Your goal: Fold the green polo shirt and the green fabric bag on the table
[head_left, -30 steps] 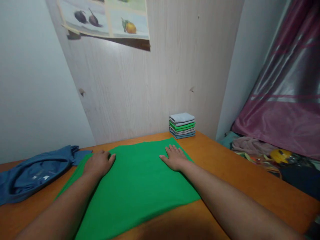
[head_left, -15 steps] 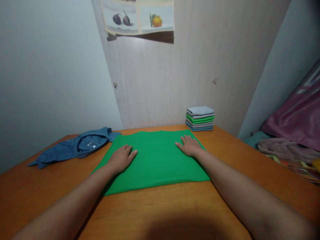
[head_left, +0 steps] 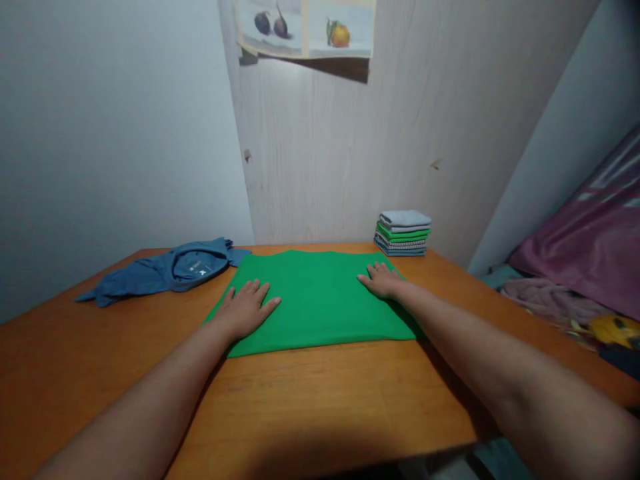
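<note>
A green cloth [head_left: 315, 300], perhaps a garment, lies spread out nearly flat on the wooden table [head_left: 320, 393]. My left hand [head_left: 246, 308] rests on its left side, palm down with fingers apart. On its right side, toward the far corner, my right hand [head_left: 381, 279] lies flat with the fingers spread. Neither hand grips the fabric. Beyond the cloth's far right corner stands a neat stack of folded cloths [head_left: 403, 233] in grey, green, checked and blue.
A crumpled blue shirt [head_left: 160, 270], its neck opening facing up, lies at the table's left. Behind the table is a pale wood-grain panel [head_left: 320, 160] with fruit pictures [head_left: 340, 33]. Pink satin fabric [head_left: 585, 233] and other textiles lie beyond the right edge.
The camera view has shifted, bringing the table's front edge into sight. My left hand has spread its fingers wider on the cloth; my right hand stays near the same place on it.
</note>
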Motion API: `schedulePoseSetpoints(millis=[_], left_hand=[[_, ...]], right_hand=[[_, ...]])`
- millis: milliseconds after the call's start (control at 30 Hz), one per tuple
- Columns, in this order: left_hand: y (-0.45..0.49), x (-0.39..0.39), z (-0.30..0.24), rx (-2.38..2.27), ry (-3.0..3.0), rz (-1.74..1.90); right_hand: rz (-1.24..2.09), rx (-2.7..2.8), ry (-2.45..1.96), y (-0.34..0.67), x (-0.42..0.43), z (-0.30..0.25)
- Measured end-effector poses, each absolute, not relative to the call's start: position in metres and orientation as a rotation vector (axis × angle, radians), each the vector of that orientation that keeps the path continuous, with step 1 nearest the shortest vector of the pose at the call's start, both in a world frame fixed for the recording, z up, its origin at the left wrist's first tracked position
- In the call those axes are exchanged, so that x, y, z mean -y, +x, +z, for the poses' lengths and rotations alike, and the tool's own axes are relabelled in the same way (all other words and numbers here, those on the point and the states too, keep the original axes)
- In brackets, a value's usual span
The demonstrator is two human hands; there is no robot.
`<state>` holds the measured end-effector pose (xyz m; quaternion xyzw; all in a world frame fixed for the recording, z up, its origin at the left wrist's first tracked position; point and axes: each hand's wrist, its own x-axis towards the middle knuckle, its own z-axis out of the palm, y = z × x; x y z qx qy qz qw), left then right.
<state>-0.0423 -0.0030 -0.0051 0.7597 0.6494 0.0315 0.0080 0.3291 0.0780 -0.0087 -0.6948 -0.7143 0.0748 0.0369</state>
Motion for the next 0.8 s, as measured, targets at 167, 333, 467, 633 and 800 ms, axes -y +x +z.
schedulePoseSetpoints(millis=[167,333,467,633,800], left_hand=[[-0.025,0.019,0.000,-1.827,2.542,0.251],[-0.007,0.032,-0.009,-1.537,2.579,0.206],[-0.003,0.034,-0.014,-1.493,2.592,0.128],[-0.003,0.034,-0.012,-1.494,2.573,0.119],[-0.004,0.033,-0.015,-1.473,2.601,0.144]], right_hand=[[0.315,2.374,-1.877,0.283,-0.040,0.008],[0.442,2.547,-1.599,0.248,0.014,-0.002],[0.359,2.627,-1.609,0.248,0.034,-0.008],[0.433,2.639,-1.678,0.244,0.032,0.002],[0.353,2.565,-1.687,0.224,0.043,-0.003]])
